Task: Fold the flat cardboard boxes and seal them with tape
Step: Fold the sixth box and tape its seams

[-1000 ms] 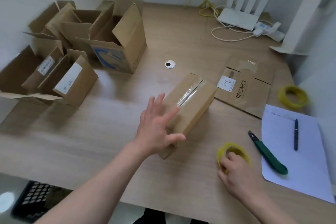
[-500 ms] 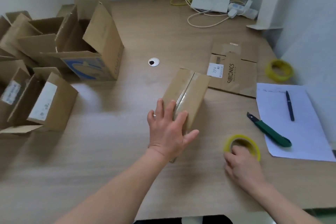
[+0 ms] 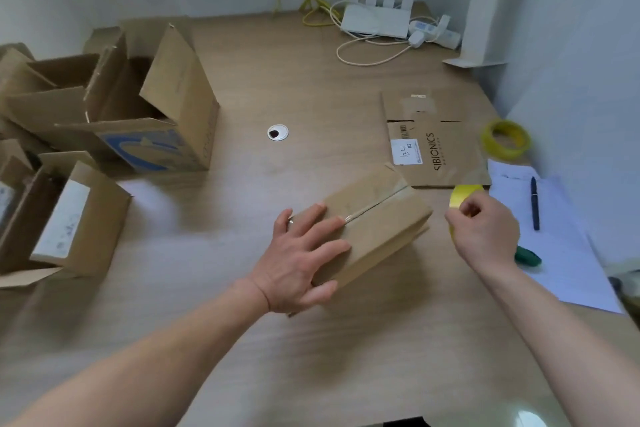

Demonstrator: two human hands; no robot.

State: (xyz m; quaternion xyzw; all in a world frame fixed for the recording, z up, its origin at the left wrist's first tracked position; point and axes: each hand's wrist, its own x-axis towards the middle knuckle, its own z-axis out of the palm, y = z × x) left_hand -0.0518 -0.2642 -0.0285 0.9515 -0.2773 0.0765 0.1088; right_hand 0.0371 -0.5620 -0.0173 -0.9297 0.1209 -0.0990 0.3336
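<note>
Wooden table (image 3: 311,87) carries a folded box (image 3: 377,229) near its middle, pinned under the flat left hand (image 3: 301,263). The right hand (image 3: 485,232) grips a yellow tape roll (image 3: 462,196) beside it; sealing the seam likely follows.
</note>
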